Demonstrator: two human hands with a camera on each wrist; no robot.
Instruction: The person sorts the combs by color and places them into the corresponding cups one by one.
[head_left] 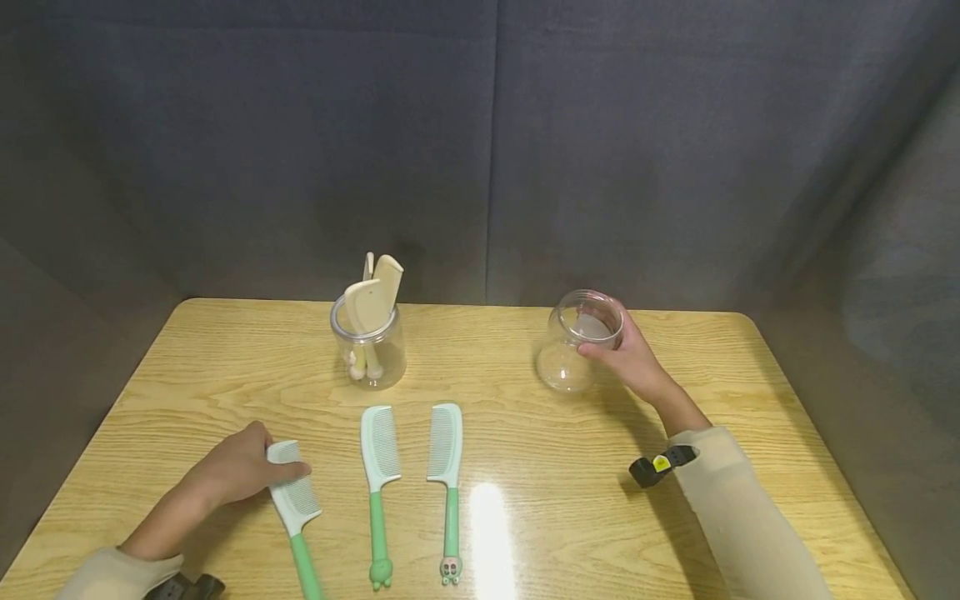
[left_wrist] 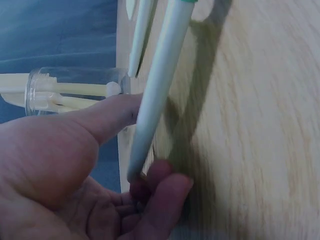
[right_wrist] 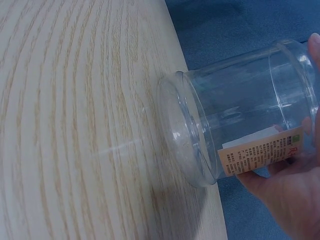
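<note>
Three combs with pale heads and green handles lie side by side near the table's front edge. My left hand (head_left: 247,471) pinches the head of the leftmost comb (head_left: 296,508); in the left wrist view thumb and fingers (left_wrist: 165,195) hold that comb (left_wrist: 160,85) on edge against the wood. The middle comb (head_left: 379,467) and the right comb (head_left: 446,458) lie untouched. My right hand (head_left: 626,354) grips an empty clear jar (head_left: 579,340), tilted with its mouth toward me; the right wrist view shows the jar (right_wrist: 235,125) and its paper label.
A second clear jar (head_left: 369,346) stands upright at the table's middle back, holding several cream combs. The wooden table (head_left: 525,433) is enclosed by dark fabric walls at the back and both sides. A black wrist strap (head_left: 660,465) sits on my right sleeve.
</note>
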